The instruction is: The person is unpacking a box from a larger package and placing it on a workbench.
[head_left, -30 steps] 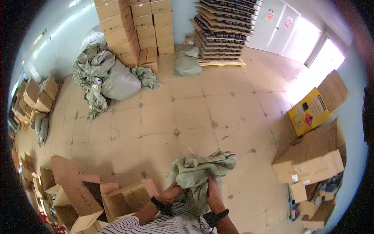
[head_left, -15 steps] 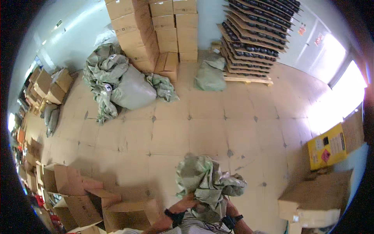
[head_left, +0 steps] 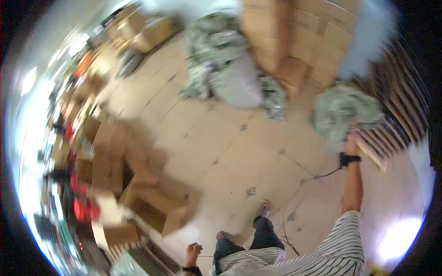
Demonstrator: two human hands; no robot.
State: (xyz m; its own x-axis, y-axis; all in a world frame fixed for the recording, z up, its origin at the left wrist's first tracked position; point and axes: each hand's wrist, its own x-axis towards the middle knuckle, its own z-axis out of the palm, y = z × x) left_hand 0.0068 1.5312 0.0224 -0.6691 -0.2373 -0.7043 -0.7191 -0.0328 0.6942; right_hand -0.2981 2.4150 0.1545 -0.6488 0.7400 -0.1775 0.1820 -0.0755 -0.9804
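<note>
1. Head view, right side: the right hand (head_left: 352, 140) is raised at the end of an outstretched arm, a dark band on the wrist, fingers closed on the lower edge of a crumpled green sack (head_left: 343, 112). The sack hangs bunched above the hand, held up off the floor, blurred by motion.
2. Head view, bottom edge: the left hand (head_left: 193, 252) is low beside the person's hip, a dark band on its wrist too. Its fingers look curled, but whether they grip anything I cannot tell; a thin line near it is too faint to name.
3. Head view, centre: tan floor tiles (head_left: 239, 152) spread under the person, whose dark trouser legs and shoes (head_left: 263, 210) show below, with a striped sleeve at the right.
4. Head view, top: a heap of green sacks (head_left: 221, 60) lies on the floor against a stack of brown cartons (head_left: 294, 41), well apart from the held sack.
5. Head view, left: open cardboard boxes (head_left: 152, 202) stand in a cluster near the left hand, with red items beside them too blurred to identify.
6. Head view, far right: a dark slatted stack (head_left: 405, 92) stands behind the held sack.
</note>
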